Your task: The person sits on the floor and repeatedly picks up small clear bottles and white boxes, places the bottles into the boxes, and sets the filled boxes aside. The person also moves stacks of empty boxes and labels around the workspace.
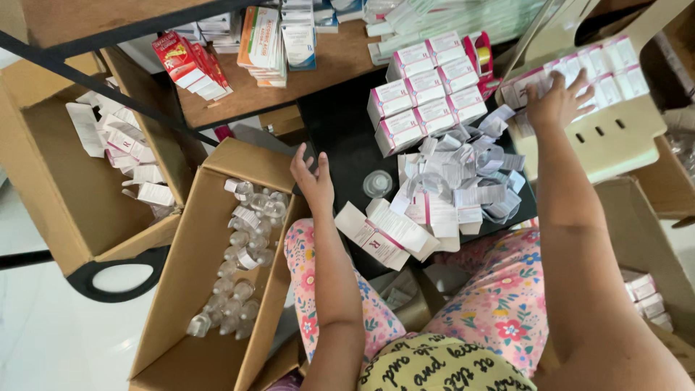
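A seated person in floral pink trousers reaches both arms out over a crowded packing area, seen from above. The right hand (556, 101) stretches to a cluster of small white-and-pink cartons (608, 69) lying on the seat of a cream plastic chair (615, 141), its fingers spread flat on the boxes nearest the chair's edge; the grip is open, pressing rather than closing on anything. The cartons are slim and rectangular, white with a pink band on one side, laid in rough rows. The left hand (313, 181) hovers with fingers loosely extended, its grip open and empty, at the rim of a long cardboard box (181, 304) that holds a jumble of small clear vials (242, 253) with pale labels. Between the hands, on a dark worktop (340, 130), stands a neat block of matching pink-and-white cartons (423, 94), and just below it a loose heap of folded paper leaflets (470, 174). A round clear cap (377, 183) sits beside the heap, and a few flattened cartons (384, 235) lie at the worktop's near edge. A second cardboard box (65, 188) at far left contains more flat white cartons, and a wooden shelf (289, 83) above carries stacked medicine packs.
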